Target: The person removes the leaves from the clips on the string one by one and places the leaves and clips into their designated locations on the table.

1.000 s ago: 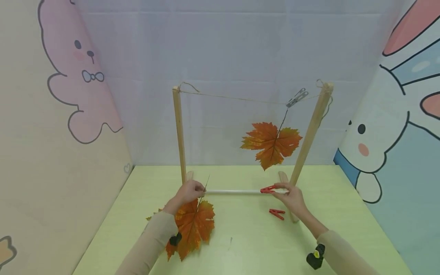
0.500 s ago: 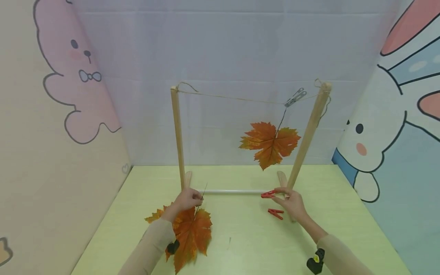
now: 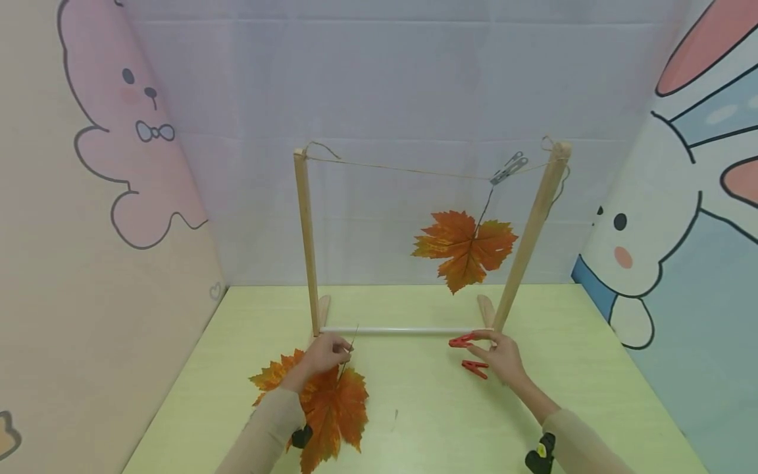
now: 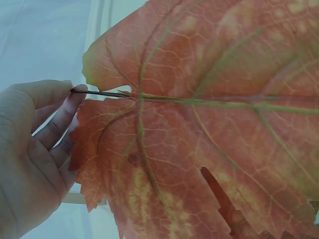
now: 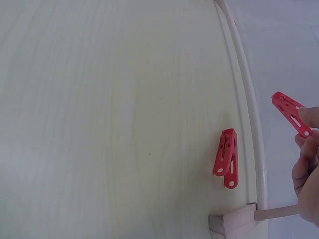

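Left sleeve (image 3: 263, 424) and right sleeve (image 3: 583, 438) pale beige, long, soft folds, ending short of the wrist. Black lump (image 3: 302, 436) at left cuff, outline irregular. Black piece (image 3: 535, 463) by right cuff, small yellow patch (image 3: 541, 450) on it. Left hand (image 3: 326, 353), right hand (image 3: 503, 357) bare.

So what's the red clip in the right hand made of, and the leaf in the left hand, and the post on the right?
Red clip: probably plastic, smooth-looking, with one bright colour and neat moulded slots. Leaf: maybe printed cloth or thin plastic, dull; blotchy colours and veins don't settle which. Post: likely bare wood, dull; it's pale tan, though I can't make out grain.
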The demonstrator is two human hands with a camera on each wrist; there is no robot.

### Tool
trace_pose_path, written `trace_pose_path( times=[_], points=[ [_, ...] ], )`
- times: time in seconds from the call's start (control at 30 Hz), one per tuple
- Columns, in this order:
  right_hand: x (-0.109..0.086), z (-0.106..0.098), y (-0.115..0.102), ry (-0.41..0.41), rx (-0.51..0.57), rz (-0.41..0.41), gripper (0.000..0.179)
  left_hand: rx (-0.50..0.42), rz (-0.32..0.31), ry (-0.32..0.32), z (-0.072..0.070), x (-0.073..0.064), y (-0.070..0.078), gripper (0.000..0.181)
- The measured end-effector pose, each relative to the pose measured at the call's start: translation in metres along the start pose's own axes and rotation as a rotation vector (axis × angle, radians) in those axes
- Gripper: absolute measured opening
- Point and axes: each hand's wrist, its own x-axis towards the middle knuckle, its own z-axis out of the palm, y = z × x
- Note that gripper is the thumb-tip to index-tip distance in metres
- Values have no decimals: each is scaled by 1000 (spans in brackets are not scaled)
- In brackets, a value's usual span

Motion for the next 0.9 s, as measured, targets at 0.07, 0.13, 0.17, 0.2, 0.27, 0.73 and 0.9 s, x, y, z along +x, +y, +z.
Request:
trace_pose_path(
  times=[0.07, 0.13, 0.17, 0.2, 0.27, 0.73, 0.9],
  points=[
    [0, 1, 3, 7, -6, -9, 27, 9, 5, 16, 2, 0, -2, 17],
    [-1, 2, 5, 19, -10, -9, 26, 21, 7, 30, 5, 0, -3, 17],
    [-2, 3, 6, 28, -14, -6, 25, 32, 5, 37, 6, 0, -4, 16],
    [-2, 3, 7, 37, -17, -8, 25, 43, 0, 39, 7, 0, -4, 16],
    [-3, 4, 9, 47, -25, 2, 24, 64, -9, 44, 9, -1, -7, 16],
    [0, 11, 34, 47, -117, 25, 26, 111, -20, 66, 20, 0, -17, 12],
    [-1, 11, 36, 62, -171, 12, 26, 131, -11, 47, 21, 0, -15, 12]
  ],
)
